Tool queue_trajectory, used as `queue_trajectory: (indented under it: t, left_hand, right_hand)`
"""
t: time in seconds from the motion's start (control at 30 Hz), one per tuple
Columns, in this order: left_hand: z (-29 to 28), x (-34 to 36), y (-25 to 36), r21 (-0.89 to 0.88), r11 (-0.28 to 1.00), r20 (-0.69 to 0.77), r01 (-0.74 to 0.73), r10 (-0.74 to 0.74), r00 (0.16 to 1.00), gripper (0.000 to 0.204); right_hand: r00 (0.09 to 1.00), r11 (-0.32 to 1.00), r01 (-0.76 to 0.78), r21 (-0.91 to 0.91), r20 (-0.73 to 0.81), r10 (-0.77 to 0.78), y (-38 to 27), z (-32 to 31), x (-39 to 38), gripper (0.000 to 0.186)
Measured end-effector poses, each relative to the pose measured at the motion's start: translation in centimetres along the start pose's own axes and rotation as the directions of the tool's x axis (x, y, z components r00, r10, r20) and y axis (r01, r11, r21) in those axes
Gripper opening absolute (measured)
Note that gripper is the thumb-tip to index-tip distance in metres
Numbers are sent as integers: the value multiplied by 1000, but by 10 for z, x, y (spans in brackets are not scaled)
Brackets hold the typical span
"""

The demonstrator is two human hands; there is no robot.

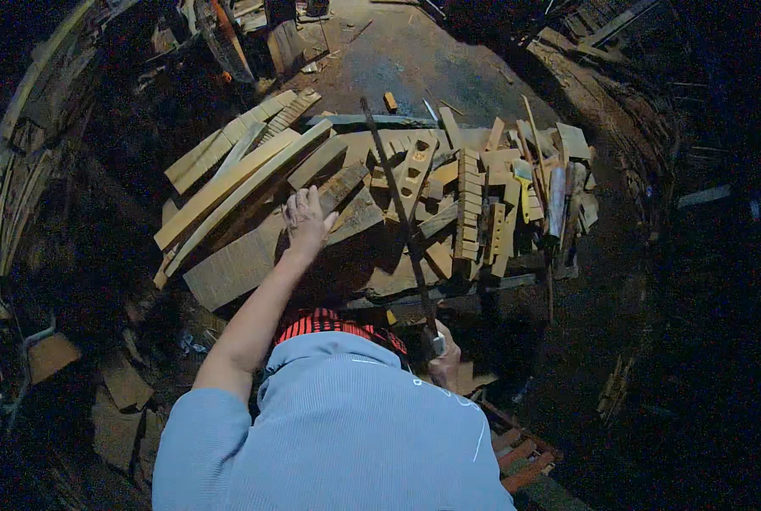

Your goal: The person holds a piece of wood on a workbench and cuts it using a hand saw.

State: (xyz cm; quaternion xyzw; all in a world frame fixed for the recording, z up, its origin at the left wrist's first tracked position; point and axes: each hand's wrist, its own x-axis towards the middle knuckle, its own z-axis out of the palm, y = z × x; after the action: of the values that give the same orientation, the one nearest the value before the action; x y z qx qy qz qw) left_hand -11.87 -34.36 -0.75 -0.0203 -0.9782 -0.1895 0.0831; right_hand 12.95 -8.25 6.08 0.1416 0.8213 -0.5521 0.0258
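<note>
Right hand half-hidden — torso (blue shirt) — dim

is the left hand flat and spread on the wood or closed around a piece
Spread. The left hand lies palm down with fingers splayed on the wooden offcuts, gripping nothing.

Workbench sits dead ahead of the person, piled with offcuts. Long planks lie on its 10 o'clock side, fanned toward 1 o'clock. Left hand rests flat on a board at 11 o'clock, just right of the planks. Long metal bar crosses the bench centre from 12 toward 5 o'clock, its near end at the right hand. Slotted wood blocks stack just right of the bar; hand tools lie at 2 o'clock. A small block sits on the floor behind the bench.
</note>
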Motion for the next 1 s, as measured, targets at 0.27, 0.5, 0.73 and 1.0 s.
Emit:
queue_trajectory:
  t: [0.27, 0.5, 0.73, 1.0]
  left_hand:
    - [0, 3, 9, -197, 963, -56, -185, 177, 983, 51]
    - [17, 19, 2, 103, 984, 151, -143, 127, 980, 24]
    - [35, 25, 11, 182, 982, -90, 60, -44, 995, 13]
    - [47, 27, 14, 267, 960, -54, 89, -77, 996, 13]
  right_hand:
    - [999, 976, 35, -215, -7, -38, -9, 15, 5, 61]
    - [998, 965, -63, -254, -9, 63, -14, 40, 14, 48]
    - [1000, 964, 13, -265, 22, -8, -10, 66, 24, 58]
    - [1000, 937, -2, -349, 20, 9, -13, 70, 26, 57]
